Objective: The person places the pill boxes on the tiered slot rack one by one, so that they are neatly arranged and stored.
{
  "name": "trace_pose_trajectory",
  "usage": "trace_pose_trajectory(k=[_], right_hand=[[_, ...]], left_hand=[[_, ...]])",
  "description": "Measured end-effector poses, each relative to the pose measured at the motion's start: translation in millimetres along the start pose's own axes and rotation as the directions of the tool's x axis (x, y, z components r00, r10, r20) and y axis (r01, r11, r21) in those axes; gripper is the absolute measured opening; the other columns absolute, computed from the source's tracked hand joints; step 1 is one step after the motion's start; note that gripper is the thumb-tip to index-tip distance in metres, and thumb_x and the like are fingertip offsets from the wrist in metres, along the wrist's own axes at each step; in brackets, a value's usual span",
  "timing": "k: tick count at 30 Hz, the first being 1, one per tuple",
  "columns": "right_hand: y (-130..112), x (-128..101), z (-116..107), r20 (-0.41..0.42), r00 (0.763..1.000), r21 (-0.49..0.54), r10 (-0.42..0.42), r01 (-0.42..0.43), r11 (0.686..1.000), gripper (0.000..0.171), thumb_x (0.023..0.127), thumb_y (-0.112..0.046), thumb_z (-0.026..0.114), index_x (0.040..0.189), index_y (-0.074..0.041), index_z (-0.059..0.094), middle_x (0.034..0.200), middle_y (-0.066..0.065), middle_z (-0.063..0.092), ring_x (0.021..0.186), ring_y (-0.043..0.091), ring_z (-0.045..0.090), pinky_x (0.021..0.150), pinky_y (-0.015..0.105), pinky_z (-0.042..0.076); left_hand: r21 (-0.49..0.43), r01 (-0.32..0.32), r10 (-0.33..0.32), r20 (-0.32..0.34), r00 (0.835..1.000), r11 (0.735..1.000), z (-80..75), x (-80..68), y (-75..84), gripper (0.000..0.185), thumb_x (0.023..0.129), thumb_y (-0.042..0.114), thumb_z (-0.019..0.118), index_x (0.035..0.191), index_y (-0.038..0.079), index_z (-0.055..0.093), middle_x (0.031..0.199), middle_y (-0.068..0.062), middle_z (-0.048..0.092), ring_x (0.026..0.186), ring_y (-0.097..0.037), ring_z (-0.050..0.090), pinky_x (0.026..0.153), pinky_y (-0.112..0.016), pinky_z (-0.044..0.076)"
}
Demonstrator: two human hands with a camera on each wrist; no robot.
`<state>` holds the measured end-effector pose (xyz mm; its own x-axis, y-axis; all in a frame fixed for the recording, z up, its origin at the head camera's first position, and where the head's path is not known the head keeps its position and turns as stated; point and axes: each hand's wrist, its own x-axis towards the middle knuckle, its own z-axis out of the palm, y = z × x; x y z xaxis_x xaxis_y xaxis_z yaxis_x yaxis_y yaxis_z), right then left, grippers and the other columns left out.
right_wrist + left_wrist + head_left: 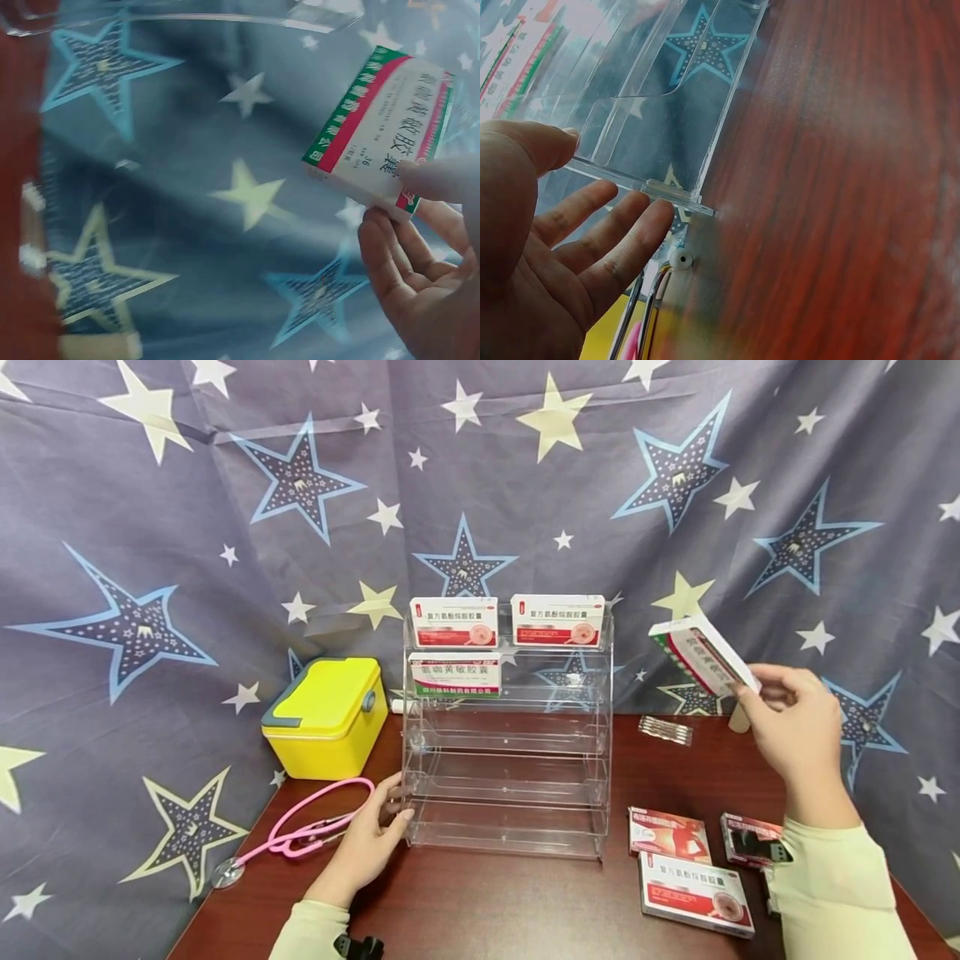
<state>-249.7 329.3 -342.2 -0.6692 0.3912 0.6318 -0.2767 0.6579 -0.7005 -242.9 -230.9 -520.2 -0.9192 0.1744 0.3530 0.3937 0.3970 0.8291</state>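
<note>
A clear tiered acrylic display rack stands on the table. Two white-and-red medicine boxes fill its top tier, and a white-and-green medicine box sits at the left of the second tier. My left hand is at the rack's lower left side; in the left wrist view its fingers extend loosely against the panel edge, thumb apart from them. Raised right of the rack, my right hand pinches another white-and-green medicine box by one end, thumb on its face. The box is tilted.
At front right lie a white-and-red box, a red box and another red box partly behind my sleeve. A blister strip lies farther back. Left stand a yellow case and a pink stethoscope. A star-patterned curtain hangs behind.
</note>
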Motion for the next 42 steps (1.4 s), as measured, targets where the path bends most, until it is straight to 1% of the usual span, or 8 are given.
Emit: trace_pose_trajectory(k=[8,13,18,23,26,31,37,42], right_hand=[[-63.9,23.2,15.0,-0.034,0.981,0.176,-0.190,0.193,0.965,0.028,0.089,-0.005,0.082,0.116,-0.003,0.080,0.098,-0.008,0.063,0.084,-0.005,0.067,0.077,0.007,0.050],[-97.9,28.4,32.7,0.003,0.954,0.194,-0.299,0.293,0.936,0.024,0.088,-0.006,0.085,0.111,-0.002,0.080,0.098,-0.001,0.068,0.082,-0.006,0.067,0.076,0.009,0.051],[-117.3,34.2,55.7,0.093,0.937,0.167,-0.337,0.319,0.933,0.016,0.088,-0.009,0.085,0.102,-0.004,0.079,0.096,0.007,0.076,0.076,-0.003,0.068,0.067,0.009,0.050],[-116.4,39.6,79.2,0.191,0.902,0.050,-0.387,0.385,0.922,0.014,0.088,-0.008,0.086,0.101,-0.007,0.080,0.091,0.009,0.076,0.074,0.015,0.071,0.063,0.010,0.045],[-109.2,40.3,90.5,0.215,0.882,0.001,-0.419,0.428,0.904,0.015,0.087,-0.008,0.087,0.100,-0.008,0.081,0.089,0.008,0.075,0.074,0.020,0.071,0.065,0.020,0.048],[-101.2,36.2,104.3,0.238,0.879,-0.019,-0.414,0.430,0.903,0.013,0.086,-0.008,0.088,0.096,-0.011,0.081,0.088,0.004,0.074,0.075,0.021,0.072,0.067,0.041,0.053],[-93.2,28.5,116.0,0.222,0.880,-0.061,-0.419,0.442,0.895,0.012,0.084,-0.012,0.089,0.094,-0.016,0.083,0.085,-0.003,0.071,0.068,0.016,0.062,0.063,0.040,0.044],[-88.4,23.0,121.2,0.221,0.866,-0.076,-0.448,0.473,0.878,0.012,0.086,-0.014,0.089,0.094,-0.019,0.083,0.087,-0.006,0.071,0.063,0.014,0.056,0.060,0.039,0.042]], left_hand=[[-0.002,-0.015,0.015,0.000,1.000,1.000,-0.9,0.7,-2.6,0.060,0.103,0.013,0.070,0.157,0.018,0.044,0.137,-0.016,0.061,0.116,-0.036,0.067,0.082,-0.034,0.059],[-0.019,-0.021,0.021,0.006,1.000,1.000,-1.2,0.3,-2.4,0.058,0.103,0.012,0.068,0.156,0.017,0.044,0.137,-0.018,0.061,0.117,-0.037,0.067,0.082,-0.033,0.059],[-0.032,-0.027,0.027,-0.001,1.000,0.999,-0.8,0.5,-0.8,0.058,0.103,0.011,0.068,0.156,0.017,0.045,0.137,-0.018,0.061,0.117,-0.038,0.067,0.082,-0.035,0.059],[-0.038,-0.026,0.026,-0.001,1.000,0.999,-0.5,0.3,-0.6,0.058,0.103,0.010,0.069,0.155,0.019,0.045,0.136,-0.017,0.061,0.117,-0.038,0.067,0.082,-0.037,0.060],[-0.037,-0.025,0.025,-0.002,1.000,0.999,-0.2,0.1,-0.6,0.058,0.103,0.010,0.069,0.155,0.019,0.045,0.135,-0.017,0.061,0.117,-0.038,0.066,0.082,-0.037,0.060],[-0.020,-0.016,0.015,-0.009,1.000,1.000,0.0,0.0,-0.9,0.058,0.103,0.010,0.069,0.155,0.019,0.046,0.135,-0.016,0.061,0.117,-0.037,0.066,0.084,-0.039,0.059],[-0.017,-0.019,0.018,-0.004,1.000,1.000,0.1,0.4,-2.2,0.057,0.103,0.011,0.068,0.155,0.020,0.046,0.135,-0.017,0.061,0.118,-0.037,0.066,0.084,-0.038,0.059],[-0.025,-0.016,0.016,0.001,1.000,1.000,-0.1,0.3,-0.8,0.057,0.104,0.012,0.068,0.155,0.020,0.045,0.135,-0.017,0.060,0.119,-0.037,0.066,0.084,-0.038,0.059]])
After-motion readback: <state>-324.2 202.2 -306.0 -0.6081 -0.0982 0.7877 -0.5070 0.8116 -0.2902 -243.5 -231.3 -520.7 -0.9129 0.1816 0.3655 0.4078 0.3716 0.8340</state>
